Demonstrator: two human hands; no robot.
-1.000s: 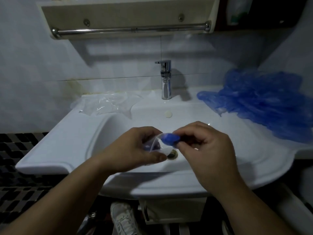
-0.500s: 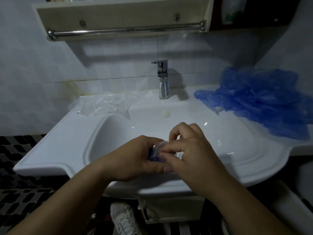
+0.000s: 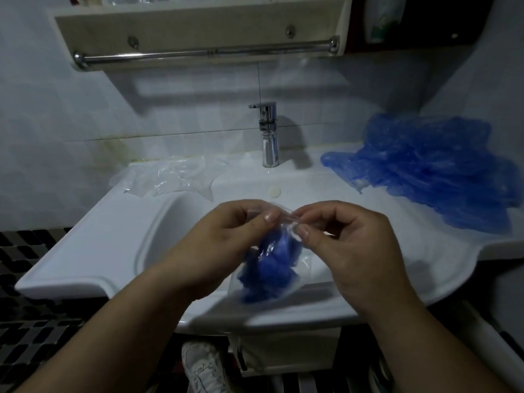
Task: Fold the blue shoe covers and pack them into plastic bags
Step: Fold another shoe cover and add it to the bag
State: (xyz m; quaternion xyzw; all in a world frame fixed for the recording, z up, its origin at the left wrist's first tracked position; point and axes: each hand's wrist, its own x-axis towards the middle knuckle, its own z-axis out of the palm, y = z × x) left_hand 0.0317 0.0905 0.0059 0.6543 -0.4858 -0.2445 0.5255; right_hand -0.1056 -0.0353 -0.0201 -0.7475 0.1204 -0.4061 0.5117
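Observation:
A small clear plastic bag [image 3: 302, 262] hangs over the basin with a bunched blue shoe cover [image 3: 268, 268] inside it. My left hand [image 3: 221, 242] pinches the bag's top edge on the left. My right hand [image 3: 351, 245] pinches the same edge on the right, thumb and forefinger together. The bag dangles below both hands and looks blurred. A loose heap of blue shoe covers [image 3: 433, 171] lies on the sink's right ledge. A pile of clear plastic bags [image 3: 170, 180] lies on the left ledge.
The white sink [image 3: 93, 251] fills the middle, with a chrome tap [image 3: 268, 137] at the back. A towel rail [image 3: 204, 53] under a shelf runs overhead. A white shoe [image 3: 202, 367] shows on the floor below the basin.
The shoe cover has gone from my right fingers into the bag. Both hands have shifted to the bag's top edge, and the filled bag now hangs down between them.

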